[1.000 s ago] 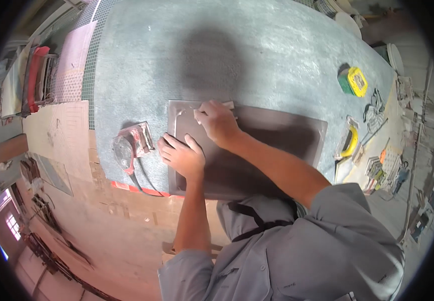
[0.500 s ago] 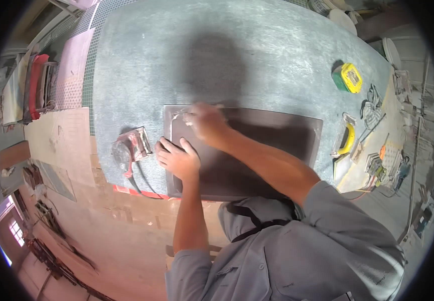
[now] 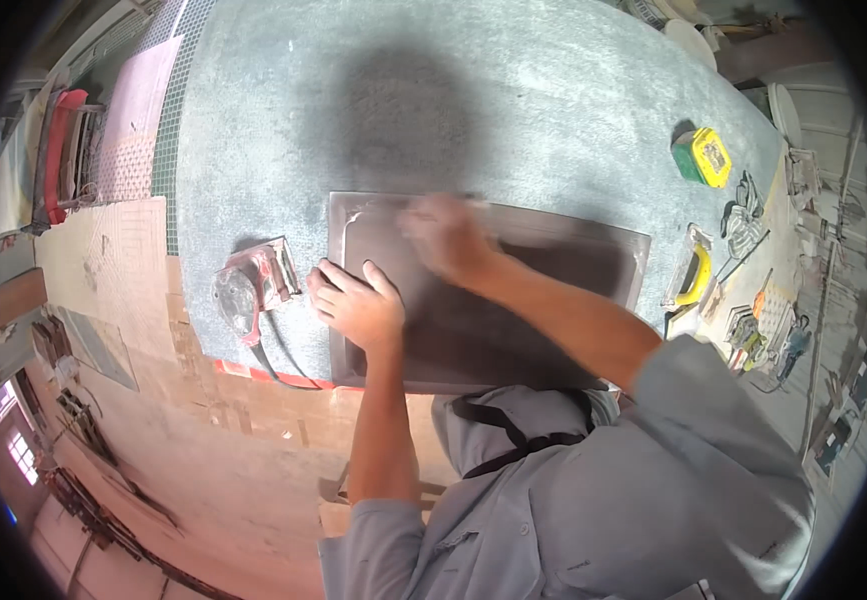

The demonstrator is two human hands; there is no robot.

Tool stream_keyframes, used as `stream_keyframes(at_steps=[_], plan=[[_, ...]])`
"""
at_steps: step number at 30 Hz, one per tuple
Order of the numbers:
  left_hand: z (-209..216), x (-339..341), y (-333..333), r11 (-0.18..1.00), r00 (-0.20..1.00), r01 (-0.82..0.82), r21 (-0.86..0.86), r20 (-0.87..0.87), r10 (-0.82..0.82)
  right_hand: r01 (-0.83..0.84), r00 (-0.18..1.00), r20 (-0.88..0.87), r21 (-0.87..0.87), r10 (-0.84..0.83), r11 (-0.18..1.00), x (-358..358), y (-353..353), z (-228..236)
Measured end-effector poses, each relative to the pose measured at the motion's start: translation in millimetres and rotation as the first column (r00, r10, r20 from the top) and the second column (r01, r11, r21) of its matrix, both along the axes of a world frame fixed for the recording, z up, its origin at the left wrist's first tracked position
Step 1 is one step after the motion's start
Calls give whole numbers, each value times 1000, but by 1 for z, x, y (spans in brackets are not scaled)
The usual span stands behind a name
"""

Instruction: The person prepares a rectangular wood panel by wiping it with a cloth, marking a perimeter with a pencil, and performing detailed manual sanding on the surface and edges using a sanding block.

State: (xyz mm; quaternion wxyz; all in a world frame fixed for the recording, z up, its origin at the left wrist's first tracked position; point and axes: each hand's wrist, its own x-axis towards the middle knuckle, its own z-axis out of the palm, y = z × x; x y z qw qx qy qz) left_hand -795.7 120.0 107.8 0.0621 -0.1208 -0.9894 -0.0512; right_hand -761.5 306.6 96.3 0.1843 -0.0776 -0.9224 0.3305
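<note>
A dark brown rectangular panel (image 3: pixel 553 262) with a raised or marked border lies flat on the grey bench top. My left hand (image 3: pixel 361 305) rests on its left edge, fingers spread and flat, holding nothing. Over the panel's far edge, left of its middle, is my right hand (image 3: pixel 448 240), blurred by motion. Its fingers look curled in; whatever they hold is hidden. Pale residue marks the panel's far left corner.
A power sander (image 3: pixel 253 290) with a cable sits left of the panel. On the right lie a yellow-green tape measure (image 3: pixel 701 157), a yellow-handled tool (image 3: pixel 694 275), crumpled plastic (image 3: pixel 745 218) and several hand tools. Cardboard (image 3: pixel 113 260) borders the bench on the left.
My right hand has moved rightward along the panel's far edge, off the pale residue by the corner. My left hand stays on the left edge. The whole view has shifted slightly.
</note>
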Motion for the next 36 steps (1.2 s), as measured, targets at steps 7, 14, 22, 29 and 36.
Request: stream_keyframes(at_steps=[7,14,22,29,36], plan=[[-5,0,-5,1000,997,6,-7,-78,-6,-1,1000,-11,40,1,999,13,11,21],[-5,1,-2,1000,998,-3,-6,-56,2,167,961,168,282,-220,945,273,178,52],[-2,0,-4,999,999,-25,26,-19,25,92,995,24,241,-100,966,109,66,42],[-3,-3,-7,999,1000,7,37,-22,-7,102,994,-44,97,-99,990,-14,-22,22],[-14,-6,-15,999,999,18,49,-30,-17,0,999,40,42,-1,999,-17,-21,27]])
